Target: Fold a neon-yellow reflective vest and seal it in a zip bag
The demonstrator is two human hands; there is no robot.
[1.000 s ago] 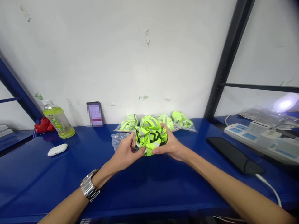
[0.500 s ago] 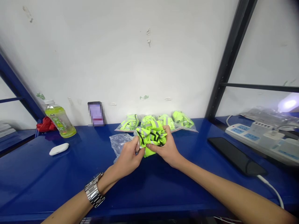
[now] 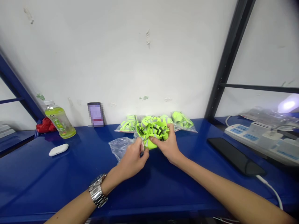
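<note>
A crumpled fluorescent yellow-green reflective vest (image 3: 153, 129) with grey and black bands is bunched up above the blue table. My right hand (image 3: 169, 144) grips it from the right, thumb pressed on its front. My left hand (image 3: 134, 157) is closed at its left side, pinching the edge of a clear plastic bag (image 3: 119, 147). The bag trails out to the left behind that hand, and its opening sits against the vest's left side. How much of the vest is inside the bag I cannot tell.
Several bagged vests (image 3: 182, 120) lie along the wall. To the left stand a drink bottle (image 3: 61, 121), a propped phone (image 3: 96, 114) and a white earbud case (image 3: 59, 150). On the right are a black phone (image 3: 235, 155) on a cable and a power strip (image 3: 263, 141).
The vest has turned and shifted slightly right in my hands. My left hand has moved a little right along with the bag's edge.
</note>
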